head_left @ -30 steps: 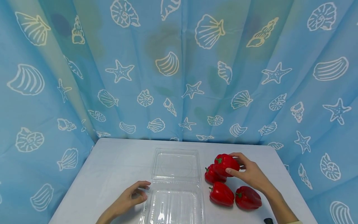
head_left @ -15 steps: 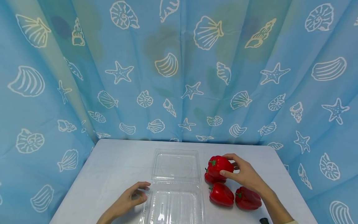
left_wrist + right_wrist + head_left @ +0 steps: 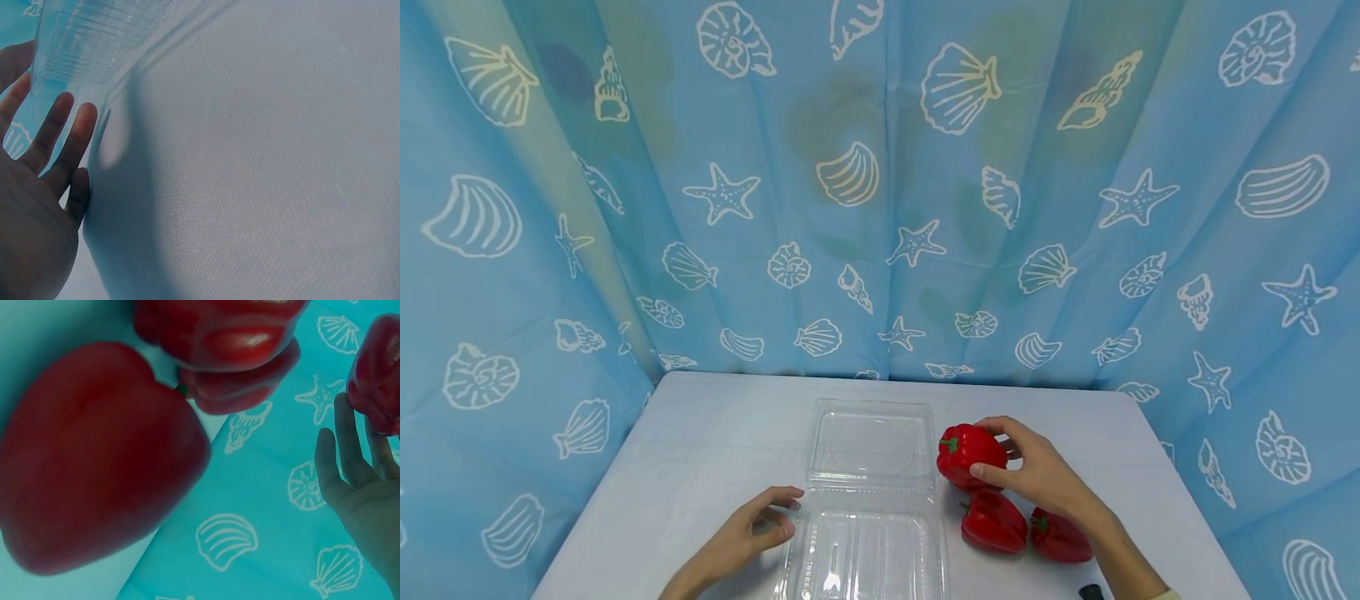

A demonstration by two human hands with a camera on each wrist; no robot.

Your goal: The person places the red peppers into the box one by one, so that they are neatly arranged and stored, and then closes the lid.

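My right hand (image 3: 1037, 471) holds a red bell pepper (image 3: 962, 454) with a green stem, thumb on its near side. In the right wrist view this bell pepper (image 3: 380, 369) sits at the fingertips, raised off the table. Two more red bell peppers lie closer on the table, one at the left (image 3: 995, 521) and one at the right (image 3: 1060, 536). Another is hidden in the head view behind the held one. A clear plastic clamshell container (image 3: 868, 512) lies with its lid folded back. My left hand (image 3: 741, 533) is at its left edge, fingers relaxed; contact is unclear.
A white cloth covers the table (image 3: 715, 442). Blue curtains (image 3: 850, 250) with seashell prints stand behind and at both sides. Part of a black object (image 3: 1091, 592) shows at the bottom edge, near the right forearm.
My right hand has carried the held bell pepper left and slightly toward me, over the rear pepper and closer to the container. The left hand has stayed in place.
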